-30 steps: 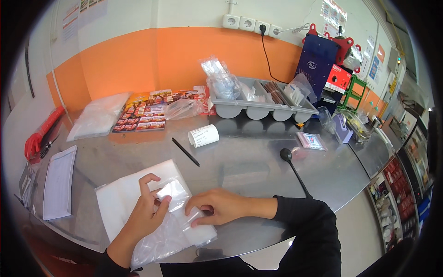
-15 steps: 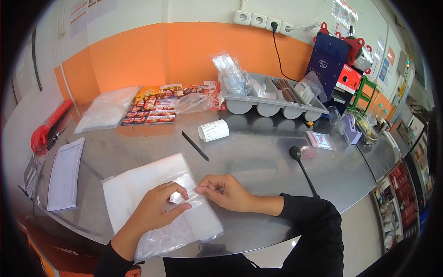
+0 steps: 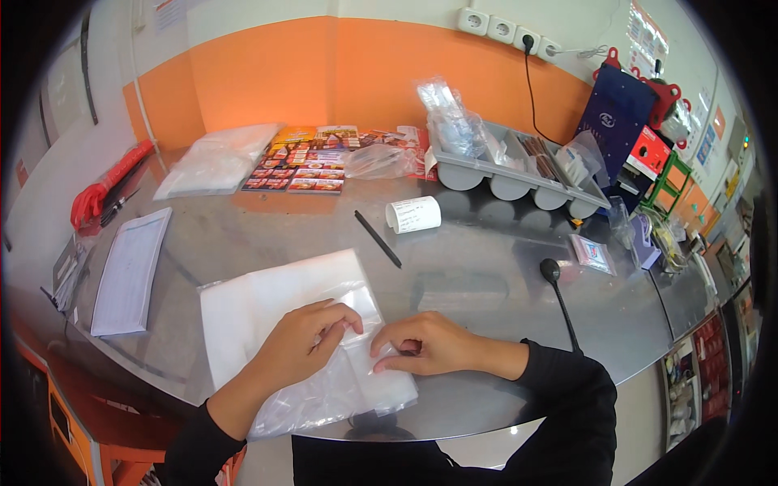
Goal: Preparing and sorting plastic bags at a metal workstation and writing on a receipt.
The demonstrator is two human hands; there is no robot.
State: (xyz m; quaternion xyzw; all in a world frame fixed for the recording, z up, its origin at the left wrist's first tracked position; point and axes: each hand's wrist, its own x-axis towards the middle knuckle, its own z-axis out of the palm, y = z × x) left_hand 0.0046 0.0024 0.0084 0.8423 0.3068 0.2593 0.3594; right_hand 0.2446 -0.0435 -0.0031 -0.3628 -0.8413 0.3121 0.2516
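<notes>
A stack of clear plastic bags [image 3: 279, 304] lies on the metal table in front of me, its top layer rumpled along the near part. Over the middle of the stack is my left hand [image 3: 304, 347], its thumb and index finger curved with a gap between them. My right hand [image 3: 433, 343] rests at the stack's right edge, thumb and fingertips apart and bent toward the plastic. Neither hand visibly grips anything. Beyond the stack lie a black pen [image 3: 378, 239] and a curled paper receipt [image 3: 415, 215].
A grey compartment tray [image 3: 506, 166] stands at the back, with printed leaflets [image 3: 304, 166] and a white bundle of bags [image 3: 217, 162] left of it. A microphone on a thin stem [image 3: 561, 300] is at right. Papers [image 3: 131, 271] and a red bundle [image 3: 105, 188] lie at left.
My right hand's pinch at the plastic has parted, and its fingers are now spread. My left thumb has come up nearer the index finger. The view has shifted, moving the scene rightward.
</notes>
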